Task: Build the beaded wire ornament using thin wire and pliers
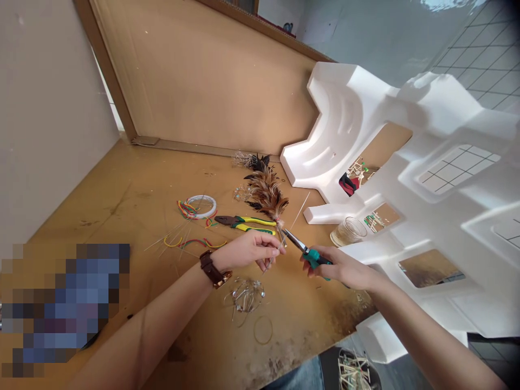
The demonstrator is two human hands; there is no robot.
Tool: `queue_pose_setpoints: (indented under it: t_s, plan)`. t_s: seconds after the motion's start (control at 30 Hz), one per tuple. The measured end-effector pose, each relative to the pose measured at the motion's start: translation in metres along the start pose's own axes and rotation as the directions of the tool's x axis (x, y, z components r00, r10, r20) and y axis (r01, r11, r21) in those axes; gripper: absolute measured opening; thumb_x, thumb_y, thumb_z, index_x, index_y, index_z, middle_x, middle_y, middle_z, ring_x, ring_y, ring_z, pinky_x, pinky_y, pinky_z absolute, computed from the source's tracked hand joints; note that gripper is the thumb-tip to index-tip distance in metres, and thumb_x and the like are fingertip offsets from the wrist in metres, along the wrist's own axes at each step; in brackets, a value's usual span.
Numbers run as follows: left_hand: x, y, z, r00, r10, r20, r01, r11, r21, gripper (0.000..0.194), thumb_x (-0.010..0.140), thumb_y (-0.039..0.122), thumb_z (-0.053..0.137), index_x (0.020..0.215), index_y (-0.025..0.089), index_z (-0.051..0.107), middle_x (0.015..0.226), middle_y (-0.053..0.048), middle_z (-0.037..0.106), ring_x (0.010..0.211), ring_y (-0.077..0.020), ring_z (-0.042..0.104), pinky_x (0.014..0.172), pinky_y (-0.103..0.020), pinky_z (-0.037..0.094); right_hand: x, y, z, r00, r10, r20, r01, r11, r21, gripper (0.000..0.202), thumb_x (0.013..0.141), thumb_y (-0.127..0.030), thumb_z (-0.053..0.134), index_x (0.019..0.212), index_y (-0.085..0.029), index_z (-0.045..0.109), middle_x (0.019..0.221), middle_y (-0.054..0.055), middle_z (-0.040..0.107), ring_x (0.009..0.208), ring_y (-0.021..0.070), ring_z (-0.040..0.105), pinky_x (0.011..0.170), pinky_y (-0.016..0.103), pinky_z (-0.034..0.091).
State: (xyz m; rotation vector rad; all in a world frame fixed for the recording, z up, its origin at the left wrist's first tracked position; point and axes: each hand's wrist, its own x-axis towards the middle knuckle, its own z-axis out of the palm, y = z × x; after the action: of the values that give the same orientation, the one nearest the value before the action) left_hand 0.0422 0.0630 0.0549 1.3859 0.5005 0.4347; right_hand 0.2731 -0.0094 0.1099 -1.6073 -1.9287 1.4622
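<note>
My right hand [351,269] is closed around needle-nose pliers [311,255] with green-and-black handles, their slim jaws pointing up and left. Pinched in the fingers of my left hand [254,249] is a thin wire-like strand [266,265]; its exact kind is hard to make out. The plier tips come close to the lower end of a brown and black feather bundle [266,189] lying on the table; whether they touch it I cannot tell. Beside my left hand lie yellow-and-green combination pliers [246,223]. Below it sits a small heap of wire pieces with shiny beads [247,295].
Coloured cords [189,208] lie by a white ring [205,206]. A glass jar [348,232] stands beside a large white foam piece [349,135] on the right. A cardboard panel [211,81] rises behind, a pixelated object [77,303] lies left, and a bin of sticks [355,371] stands below.
</note>
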Motion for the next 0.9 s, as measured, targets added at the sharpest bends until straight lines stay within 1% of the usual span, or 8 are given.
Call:
queue_pose_setpoints:
  t_s: [0.17,0.3,0.6,0.77,0.9]
  plan:
    - [-0.0004,0.0005,0.0029,0.999,-0.021,0.036,0.022,1.000,-0.008,0.030,0.072,0.036,0.061,0.089,0.012,0.064,0.060,0.001,0.057,0.053,-0.0083,0.054,0.052,-0.021,0.048,0.0028,-0.0010,-0.0016,0.996,0.035,0.087,-0.045,0.993,0.112,0.020,0.073,-0.018,0.050,0.092,-0.015,0.056,0.086,0.005,0.062,0.074,0.0150,0.059,0.062,0.026,0.045]
    - [-0.0017,0.0019,0.0059,0.997,-0.044,0.060,0.046,0.999,-0.027,0.030,0.072,0.036,0.062,0.089,0.012,0.065,0.061,0.001,0.058,0.053,-0.0081,0.054,0.052,-0.020,0.047,0.0061,-0.0026,-0.0011,0.988,0.023,0.151,-0.047,0.987,0.155,0.017,0.073,-0.018,0.049,0.087,-0.013,0.057,0.084,0.006,0.063,0.072,0.0147,0.059,0.060,0.026,0.045]
    - [-0.0002,0.0009,0.0080,0.994,-0.059,0.094,0.063,0.997,-0.044,0.031,0.071,0.037,0.062,0.089,0.011,0.065,0.060,0.001,0.058,0.048,-0.0074,0.054,0.050,-0.021,0.048,0.0096,-0.0036,0.0008,0.988,0.005,0.155,-0.027,0.990,0.139,0.017,0.073,-0.017,0.048,0.086,-0.013,0.058,0.081,0.006,0.064,0.071,0.0146,0.059,0.059,0.025,0.045]
    - [-0.0011,0.0011,0.0087,0.993,-0.058,0.105,0.064,0.996,-0.057,0.032,0.071,0.037,0.063,0.089,0.011,0.065,0.060,0.001,0.058,0.048,-0.0073,0.054,0.050,-0.021,0.048,0.0095,-0.0036,0.0019,0.987,0.016,0.160,-0.050,0.976,0.214,0.016,0.072,-0.017,0.049,0.086,-0.013,0.055,0.082,0.005,0.064,0.070,0.0150,0.060,0.061,0.027,0.047]
    - [-0.0019,0.0002,0.0080,0.990,-0.061,0.126,0.071,0.994,-0.078,0.032,0.071,0.037,0.063,0.090,0.011,0.065,0.061,0.001,0.059,0.048,-0.0073,0.054,0.050,-0.020,0.048,0.0093,-0.0026,0.0019,0.983,-0.004,0.183,-0.046,0.964,0.264,0.016,0.072,-0.017,0.048,0.085,-0.013,0.056,0.084,0.006,0.063,0.072,0.0156,0.061,0.063,0.027,0.048]
